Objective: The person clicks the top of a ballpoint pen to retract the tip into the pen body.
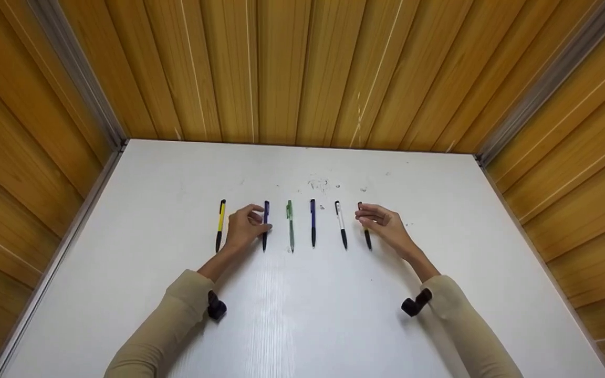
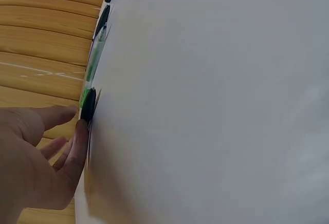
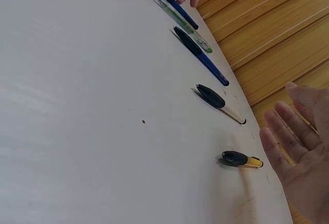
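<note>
Several click pens lie side by side on a white table (image 1: 302,315). My left hand (image 1: 244,227) is at a blue pen (image 1: 265,242) with a black grip, thumb across it and fingers to its left. In the left wrist view, a gap shows between thumb and fingers beside that pen's dark grip (image 2: 88,106). My right hand (image 1: 386,227) hovers over the rightmost pen, yellow with a black grip (image 1: 368,241). The right wrist view shows its fingers spread apart from that yellow pen (image 3: 252,162).
Between the hands lie a green clear pen (image 1: 290,226), another blue pen (image 1: 313,223) and a white pen (image 1: 341,224). A yellow pen (image 1: 221,223) lies left of my left hand. Wood-patterned walls (image 1: 281,73) border the table; dark marks (image 1: 318,184) spot its far part.
</note>
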